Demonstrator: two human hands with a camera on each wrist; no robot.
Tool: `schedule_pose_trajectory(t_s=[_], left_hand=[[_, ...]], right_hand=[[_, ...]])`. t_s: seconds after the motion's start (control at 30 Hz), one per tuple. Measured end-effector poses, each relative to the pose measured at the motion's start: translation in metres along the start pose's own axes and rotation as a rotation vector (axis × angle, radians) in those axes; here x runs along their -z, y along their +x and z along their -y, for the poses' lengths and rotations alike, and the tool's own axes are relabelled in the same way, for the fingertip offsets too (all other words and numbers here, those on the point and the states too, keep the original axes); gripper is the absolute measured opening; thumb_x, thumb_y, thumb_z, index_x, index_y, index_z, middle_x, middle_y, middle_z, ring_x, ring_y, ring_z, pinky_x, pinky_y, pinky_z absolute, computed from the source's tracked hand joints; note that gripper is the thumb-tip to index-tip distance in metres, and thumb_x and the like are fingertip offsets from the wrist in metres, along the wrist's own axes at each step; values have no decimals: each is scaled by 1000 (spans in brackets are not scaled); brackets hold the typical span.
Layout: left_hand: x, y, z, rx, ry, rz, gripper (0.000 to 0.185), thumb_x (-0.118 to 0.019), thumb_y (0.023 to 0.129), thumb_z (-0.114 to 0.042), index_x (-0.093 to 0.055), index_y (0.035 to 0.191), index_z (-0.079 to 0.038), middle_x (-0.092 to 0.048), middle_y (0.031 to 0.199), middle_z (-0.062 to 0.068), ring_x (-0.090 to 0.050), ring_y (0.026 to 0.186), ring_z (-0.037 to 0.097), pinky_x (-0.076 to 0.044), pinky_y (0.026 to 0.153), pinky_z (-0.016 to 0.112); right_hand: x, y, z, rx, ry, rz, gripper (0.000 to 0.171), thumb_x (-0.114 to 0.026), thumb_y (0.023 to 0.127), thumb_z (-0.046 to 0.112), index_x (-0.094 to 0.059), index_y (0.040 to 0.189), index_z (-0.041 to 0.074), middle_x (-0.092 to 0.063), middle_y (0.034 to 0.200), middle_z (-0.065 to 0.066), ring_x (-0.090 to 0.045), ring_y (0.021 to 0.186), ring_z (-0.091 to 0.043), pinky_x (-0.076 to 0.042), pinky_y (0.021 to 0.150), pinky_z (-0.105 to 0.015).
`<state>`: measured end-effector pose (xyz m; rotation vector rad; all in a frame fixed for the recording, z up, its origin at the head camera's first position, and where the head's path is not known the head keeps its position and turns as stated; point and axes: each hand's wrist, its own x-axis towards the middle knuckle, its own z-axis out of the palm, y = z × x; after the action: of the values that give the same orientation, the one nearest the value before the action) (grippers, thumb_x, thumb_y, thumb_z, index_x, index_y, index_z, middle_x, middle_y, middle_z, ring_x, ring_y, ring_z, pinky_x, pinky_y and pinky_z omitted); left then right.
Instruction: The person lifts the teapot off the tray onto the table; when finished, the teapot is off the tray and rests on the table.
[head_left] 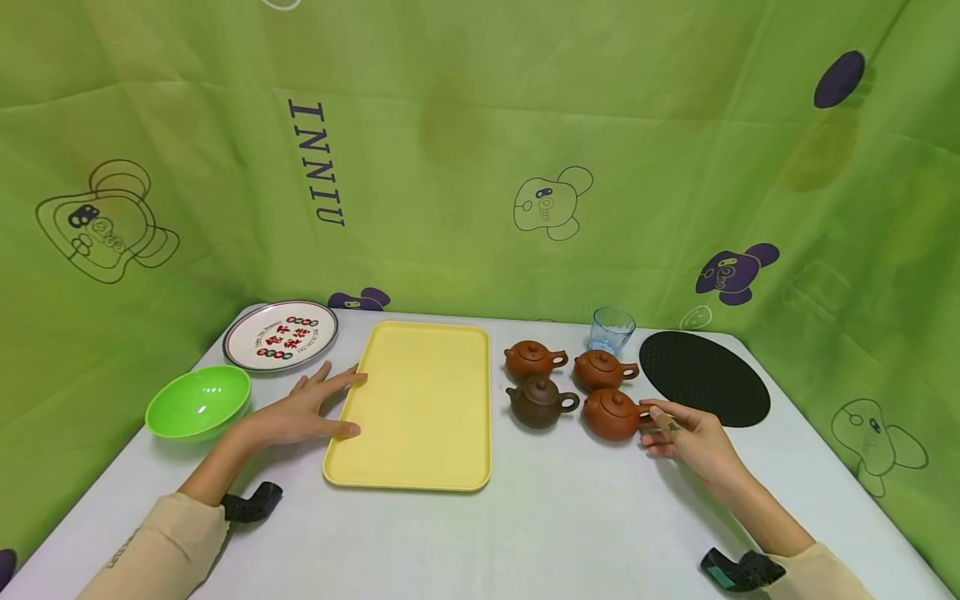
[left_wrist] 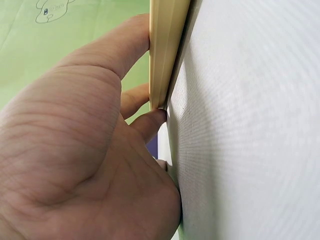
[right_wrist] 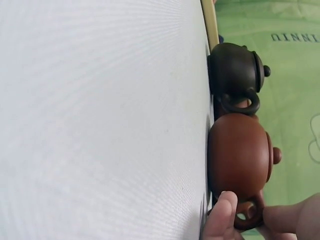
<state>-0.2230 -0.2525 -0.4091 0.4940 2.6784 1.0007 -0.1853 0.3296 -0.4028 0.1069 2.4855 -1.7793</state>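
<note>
Nearest the camera, two beige sleeves come in over the near edge of the worktop, each with a black wrist strap beside it. The left hand lies flat near the left edge, fingers straight and spread, with its thumb and fingertips against the left rim of the yellow tray; the left wrist view shows the fingers pressed along that rim, not curled round it. The tray sits lengthwise at the middle of the worktop, its surface bare.

Toward the right edge, the right hand reaches to the near reddish-brown teapot. Its thumb and fingers pinch the teapot's loop handle, as the right wrist view shows, and the teapot stands upright on the worktop. Just beside it, toward the tray, stands a dark brown teapot, also upright with its lid on. Behind these two stand two more reddish-brown teapots, one nearer the tray and the other to its right, all four grouped close together.

To the right of the teapots lies a black oval mat, reaching toward the far right corner. A green bowl sits by the left edge, just beyond the left hand. Farther back, a round printed plate occupies the far left corner, and a small clear glass stands by the far edge behind the teapots. Green printed cloth hangs behind the worktop.
</note>
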Motion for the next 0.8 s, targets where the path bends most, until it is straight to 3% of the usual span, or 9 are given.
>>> schedule_pose_trajectory(t_s=[0.47, 0.8], left_hand=[[1, 0, 1, -11, 9, -4, 93, -82, 89, -49, -39, 164, -15, -20, 176, 22, 11, 161, 57, 11, 121, 83], [0, -1, 0, -5, 5, -7, 93, -82, 88, -48, -40, 164, -15, -20, 177, 22, 10, 161, 58, 10, 120, 84]], right_hand=[[-2, 1, 0, -12, 0, -5, 55, -55, 112, 25, -47, 153, -10, -80, 109, -3, -75, 82, -7, -67, 74, -27], [-1, 0, 0, 9, -31, -23, 53, -55, 111, 23, -48, 153, -8, -78, 104, 9, -75, 83, -5, -67, 74, -26]])
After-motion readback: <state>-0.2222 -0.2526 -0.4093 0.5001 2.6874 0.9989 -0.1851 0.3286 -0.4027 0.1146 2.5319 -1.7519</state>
